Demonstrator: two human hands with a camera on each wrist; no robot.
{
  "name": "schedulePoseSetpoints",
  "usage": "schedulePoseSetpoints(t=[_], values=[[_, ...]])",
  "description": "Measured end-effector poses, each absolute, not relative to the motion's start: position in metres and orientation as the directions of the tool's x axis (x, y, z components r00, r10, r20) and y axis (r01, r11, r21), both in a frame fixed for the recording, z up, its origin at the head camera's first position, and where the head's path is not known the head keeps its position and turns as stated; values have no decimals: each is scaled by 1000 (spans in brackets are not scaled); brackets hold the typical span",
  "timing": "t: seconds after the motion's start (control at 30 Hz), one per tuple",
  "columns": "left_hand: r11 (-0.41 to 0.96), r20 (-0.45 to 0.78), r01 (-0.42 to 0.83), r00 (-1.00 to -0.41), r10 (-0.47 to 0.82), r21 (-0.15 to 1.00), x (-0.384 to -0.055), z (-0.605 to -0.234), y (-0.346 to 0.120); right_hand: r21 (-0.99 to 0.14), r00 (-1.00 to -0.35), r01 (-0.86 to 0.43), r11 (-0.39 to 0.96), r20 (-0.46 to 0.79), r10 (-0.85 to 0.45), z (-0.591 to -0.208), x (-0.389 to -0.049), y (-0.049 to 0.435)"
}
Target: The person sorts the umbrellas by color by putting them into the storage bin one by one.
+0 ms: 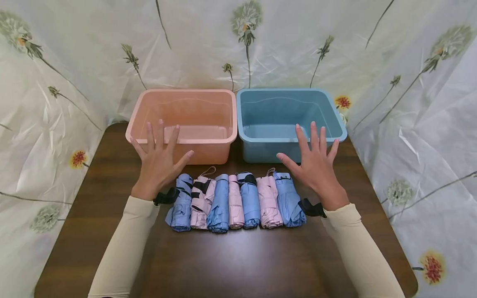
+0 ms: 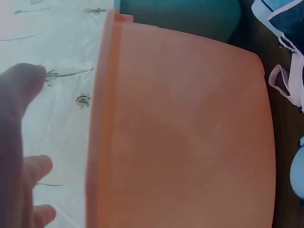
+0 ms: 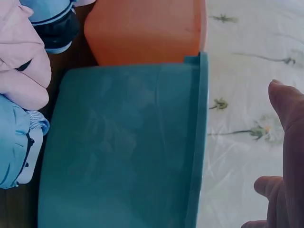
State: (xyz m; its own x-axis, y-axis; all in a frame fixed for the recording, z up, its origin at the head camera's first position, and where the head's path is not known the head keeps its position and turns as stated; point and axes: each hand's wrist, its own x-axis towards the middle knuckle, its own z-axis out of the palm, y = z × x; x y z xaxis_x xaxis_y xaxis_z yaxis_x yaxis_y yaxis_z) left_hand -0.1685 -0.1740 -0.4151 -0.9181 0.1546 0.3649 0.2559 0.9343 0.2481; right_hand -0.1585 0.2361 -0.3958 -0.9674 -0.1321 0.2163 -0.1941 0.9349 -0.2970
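Both hands are raised with fingers spread and hold nothing. The left hand point(image 1: 158, 165) overlaps the front of the pink-orange plastic bin point(image 1: 208, 153) in the head view. My right hand point(image 1: 314, 167) overlaps the front of the blue plastic bin point(image 1: 268, 152). Between the wrists, a row of folded umbrellas lies side by side on the table, blue and pink by turns. At its left end is a blue umbrella point(image 1: 181, 207), then a pink umbrella point(image 1: 200, 205); a blue umbrella point(image 1: 288, 203) ends the row near the right wrist. Neither bin shows anything inside.
The two bins stand side by side at the back of the dark wooden table point(image 1: 223, 265), their rims nearly meeting. Behind and at both sides hangs a pale curtain point(image 1: 201, 49) printed with dandelions. Wrist straps point(image 1: 312, 208) sit on both wrists.
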Motion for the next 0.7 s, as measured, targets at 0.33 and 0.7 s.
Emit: schedulePoseSetpoints(t=[0.33,0.7], values=[[934,390,271,-906,165,233,-190,-427,-174,-331,-971,-181,926,207,-116,-401,-149,239],[925,382,236,-917,111,297,-199,-435,-187,-384,-977,-157,910,192,-87,-415,-135,246]])
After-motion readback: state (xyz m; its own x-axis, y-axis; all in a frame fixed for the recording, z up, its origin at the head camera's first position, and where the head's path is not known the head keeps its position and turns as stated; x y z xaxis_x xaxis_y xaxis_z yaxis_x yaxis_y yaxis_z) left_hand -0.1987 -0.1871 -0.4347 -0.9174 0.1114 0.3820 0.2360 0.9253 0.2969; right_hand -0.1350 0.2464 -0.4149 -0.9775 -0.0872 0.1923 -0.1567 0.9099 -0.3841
